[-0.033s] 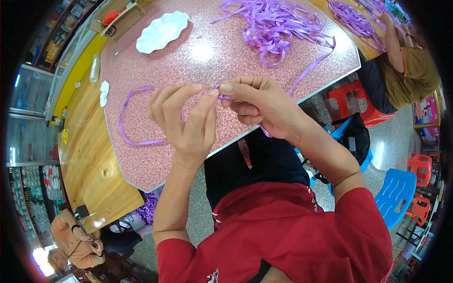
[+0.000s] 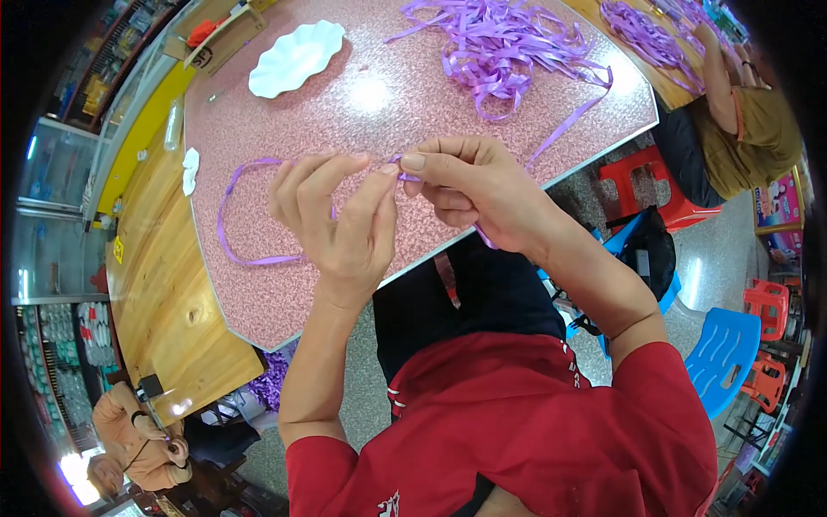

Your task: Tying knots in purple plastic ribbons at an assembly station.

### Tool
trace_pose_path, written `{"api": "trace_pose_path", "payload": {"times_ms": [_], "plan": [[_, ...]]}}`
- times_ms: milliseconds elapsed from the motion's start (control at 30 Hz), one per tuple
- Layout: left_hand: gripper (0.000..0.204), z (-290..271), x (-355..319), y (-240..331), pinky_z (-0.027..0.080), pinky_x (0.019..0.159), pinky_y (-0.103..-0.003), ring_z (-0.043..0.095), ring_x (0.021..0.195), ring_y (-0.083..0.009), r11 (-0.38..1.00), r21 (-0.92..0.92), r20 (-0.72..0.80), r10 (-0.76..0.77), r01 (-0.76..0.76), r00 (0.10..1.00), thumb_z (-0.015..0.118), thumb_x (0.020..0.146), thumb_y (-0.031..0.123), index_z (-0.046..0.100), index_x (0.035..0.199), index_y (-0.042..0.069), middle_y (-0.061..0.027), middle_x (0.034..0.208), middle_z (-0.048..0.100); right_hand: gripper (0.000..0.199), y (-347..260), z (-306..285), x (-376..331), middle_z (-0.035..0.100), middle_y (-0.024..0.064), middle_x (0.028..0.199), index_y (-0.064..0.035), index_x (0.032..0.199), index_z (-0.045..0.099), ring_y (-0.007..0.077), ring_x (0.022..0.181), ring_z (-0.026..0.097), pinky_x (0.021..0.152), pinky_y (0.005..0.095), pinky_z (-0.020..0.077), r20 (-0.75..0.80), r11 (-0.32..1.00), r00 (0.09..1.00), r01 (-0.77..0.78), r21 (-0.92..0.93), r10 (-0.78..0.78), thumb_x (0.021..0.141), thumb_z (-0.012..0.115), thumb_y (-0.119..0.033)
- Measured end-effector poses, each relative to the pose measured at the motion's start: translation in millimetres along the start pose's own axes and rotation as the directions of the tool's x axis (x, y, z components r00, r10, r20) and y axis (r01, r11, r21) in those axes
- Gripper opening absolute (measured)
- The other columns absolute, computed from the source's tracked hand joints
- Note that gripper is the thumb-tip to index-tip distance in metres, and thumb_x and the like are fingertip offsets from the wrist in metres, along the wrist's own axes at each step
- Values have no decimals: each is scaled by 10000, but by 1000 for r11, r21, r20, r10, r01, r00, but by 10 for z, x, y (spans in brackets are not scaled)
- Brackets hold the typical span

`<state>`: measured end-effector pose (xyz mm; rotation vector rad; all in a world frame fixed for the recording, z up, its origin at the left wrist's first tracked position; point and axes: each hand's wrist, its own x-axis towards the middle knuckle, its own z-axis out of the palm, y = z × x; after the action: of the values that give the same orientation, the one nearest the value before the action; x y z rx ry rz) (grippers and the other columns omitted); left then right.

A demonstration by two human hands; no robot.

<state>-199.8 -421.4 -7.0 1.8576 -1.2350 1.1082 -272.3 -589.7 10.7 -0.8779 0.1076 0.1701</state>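
Note:
My left hand [image 2: 336,224] and my right hand [image 2: 474,194] meet above the near edge of a pink speckled table [image 2: 345,103]. Both pinch the same thin purple ribbon [image 2: 231,248] between thumb and fingertips. From my left hand the ribbon runs out in a long loop lying flat on the table to the left. A short end trails under my right hand toward my lap. A loose pile of purple ribbons [image 2: 500,52] lies at the far side of the table, one strand reaching toward the table's right edge.
A white scalloped plate [image 2: 295,56] sits at the far left of the table. A wooden table [image 2: 164,293] adjoins on the left. Another person [image 2: 741,129] sits at the upper right, and one more [image 2: 138,431] at the lower left. A red stool [image 2: 646,185] and blue chair [image 2: 724,345] stand to my right.

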Motion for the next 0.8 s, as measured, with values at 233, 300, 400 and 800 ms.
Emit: {"api": "trace_pose_path", "payload": {"times_ms": [233,300,400,800], "plan": [[257,1,35,23,373,938,-456,552,1019,-299,986,-82,11,-141,142,990,725,728,38,637,956,118,-68,1034,604,148,95,-30,-29,588,-38,835,-2,1029,692,27,682,487,568,203,377,74,608,893,360,-707,-443,909,668,-87],[262,17,25,26,371,936,-456,547,1024,-302,985,-83,26,-148,150,989,726,720,41,636,954,115,-71,1038,601,144,86,-32,-46,588,-35,845,-14,1024,699,30,717,500,588,203,383,105,481,863,373,-794,-495,905,678,-92],[266,5,27,26,368,934,-456,539,1036,-307,985,-83,53,-146,150,988,728,704,47,635,945,112,-75,1049,596,121,62,-21,-58,584,-21,832,-39,1001,714,34,706,489,579,208,374,129,419,850,377,-826,-511,900,694,-103],[239,22,17,61,359,950,-474,540,1042,-306,985,-86,96,-141,149,985,731,690,61,635,902,115,-74,1048,594,139,-62,-138,-25,658,54,889,8,957,712,123,847,615,728,271,485,57,699,961,238,-675,-272,883,709,-109]]}}
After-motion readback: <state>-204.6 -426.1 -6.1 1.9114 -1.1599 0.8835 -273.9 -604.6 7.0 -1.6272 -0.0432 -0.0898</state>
